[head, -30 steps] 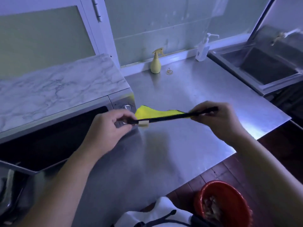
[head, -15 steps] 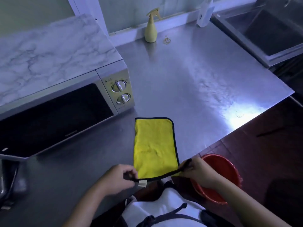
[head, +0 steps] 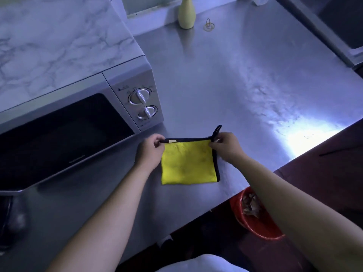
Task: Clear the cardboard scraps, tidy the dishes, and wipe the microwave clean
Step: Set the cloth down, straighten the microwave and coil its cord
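A yellow cloth with a black border lies folded into a square on the steel counter, just right of the microwave. My left hand pinches its far left corner, beside a small white tag. My right hand pinches the far right corner, where a black hanging loop sticks up. The microwave has a marble-patterned top, a dark door and two knobs.
A yellow spray bottle and rubber bands sit at the back of the counter. A sink lies at the far right. Below the counter edge stands a red bucket holding scraps. A dark object sits at the left edge.
The cloth lay stretched long on the counter with my hands at its near end. Both hands carried that end away from me onto the far end, folding the cloth in half.
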Demonstrator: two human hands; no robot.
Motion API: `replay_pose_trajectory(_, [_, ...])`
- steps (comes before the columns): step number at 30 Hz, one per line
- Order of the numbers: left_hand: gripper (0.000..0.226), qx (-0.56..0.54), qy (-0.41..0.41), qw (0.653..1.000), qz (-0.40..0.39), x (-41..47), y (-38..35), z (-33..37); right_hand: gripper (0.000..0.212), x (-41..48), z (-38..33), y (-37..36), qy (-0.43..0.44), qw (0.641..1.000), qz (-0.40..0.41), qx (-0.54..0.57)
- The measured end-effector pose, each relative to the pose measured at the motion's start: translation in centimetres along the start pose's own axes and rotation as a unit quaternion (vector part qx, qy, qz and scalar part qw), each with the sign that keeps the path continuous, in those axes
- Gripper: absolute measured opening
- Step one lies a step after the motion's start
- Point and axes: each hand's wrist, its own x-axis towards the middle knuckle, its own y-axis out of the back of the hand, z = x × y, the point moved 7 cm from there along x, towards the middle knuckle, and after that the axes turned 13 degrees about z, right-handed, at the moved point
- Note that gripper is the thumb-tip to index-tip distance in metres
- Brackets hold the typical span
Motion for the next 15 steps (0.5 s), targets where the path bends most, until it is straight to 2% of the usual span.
replay_pose_trajectory(2, [0.032,0.074,-0.075,0.994,0.041,-0.3,-0.3,1.1,0.033,0.3,-0.3,-0.5,0.057,0.992,0.063,-0.095])
replay_pose_trajectory(4, [0.04,0.13,-0.202,0.967,0.086,-1.9,-1.2,2.8,0.059,-1.5,-1.2,-1.1,0.157,0.966,0.149,-0.139])
replay_pose_trajectory(5, [0.044,0.156,-0.245,0.952,0.096,-3.1,-2.0,3.1,0.063,-2.9,-1.9,-2.1,0.219,0.947,0.171,-0.159])
replay_pose_trajectory(7, [0.057,0.217,-0.26,0.938,0.08,-4.8,-4.0,2.5,0.061,-5.3,-1.9,-4.8,0.305,0.916,0.149,-0.212])
replay_pose_trajectory(10, [0.07,0.293,-0.214,0.931,0.04,-5.4,-6.3,-0.9,0.063,-5.9,1.2,-8.0,0.275,0.908,0.066,-0.309])
replay_pose_trajectory(15, [0.074,0.305,-0.239,0.92,0.053,-4.6,-7.4,-2.4,0.068,-5.4,2.7,-8.9,0.249,0.903,0.109,-0.332])
